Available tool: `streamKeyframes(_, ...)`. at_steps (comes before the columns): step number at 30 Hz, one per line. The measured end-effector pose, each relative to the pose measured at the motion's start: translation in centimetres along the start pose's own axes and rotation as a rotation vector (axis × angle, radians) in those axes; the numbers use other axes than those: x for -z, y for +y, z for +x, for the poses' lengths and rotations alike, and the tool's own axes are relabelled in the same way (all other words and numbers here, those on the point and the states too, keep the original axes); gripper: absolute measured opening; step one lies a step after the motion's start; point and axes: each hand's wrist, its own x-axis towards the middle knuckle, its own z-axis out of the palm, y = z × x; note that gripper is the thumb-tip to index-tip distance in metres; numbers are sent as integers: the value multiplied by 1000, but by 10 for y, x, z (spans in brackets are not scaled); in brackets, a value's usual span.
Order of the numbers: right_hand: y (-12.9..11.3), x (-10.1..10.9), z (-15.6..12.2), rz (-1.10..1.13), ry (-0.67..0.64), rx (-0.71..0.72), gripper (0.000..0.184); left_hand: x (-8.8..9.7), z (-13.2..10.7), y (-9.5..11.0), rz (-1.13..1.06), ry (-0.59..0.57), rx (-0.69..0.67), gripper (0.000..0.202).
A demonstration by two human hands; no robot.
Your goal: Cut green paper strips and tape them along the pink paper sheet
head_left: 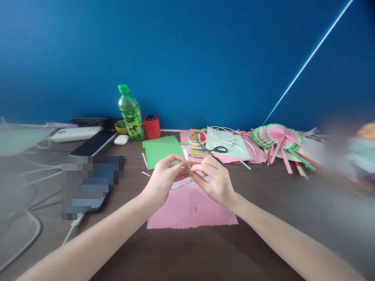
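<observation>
My left hand (168, 171) is closed in a pinch around a small white strip (185, 153), which looks like paper and sticks up above the fingers. Its fingertips meet those of my right hand (215, 179), pinched at the strip's lower end. A thin curled edge shows between the fingertips; the rest is hidden by the fingers. Below both hands lies a pink paper sheet (193, 208) with a rough front edge. A narrow green and white strip (181, 185) crosses its far part, partly covered by my hands.
Behind my hands are green paper (161, 150), black-handled scissors (220, 149) and white cord (248, 150) on papers. Pleated pink-green paper fans (283, 134) lie right. A green bottle (131, 113), red spool (151, 127), phone (93, 143) and cables (36, 224) are left. A blue wall (187, 62) stands behind.
</observation>
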Motion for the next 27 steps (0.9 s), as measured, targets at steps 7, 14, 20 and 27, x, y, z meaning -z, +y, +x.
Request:
streamKeyframes(7,-2,0,1,103,-23,-90,10,0,0,2,-10,11,-7,14)
streamKeyframes(14,-4,-1,-1,147,-43,-210,8,-1,2,1,-26,41,-14,15)
streamKeyframes(20,-6,-2,-1,187,-51,-239,9,1,5,1,-36,46,-42,16)
streamKeyframes(27,-6,-2,1,212,-57,-269,10,3,7,2,-30,65,-37,18)
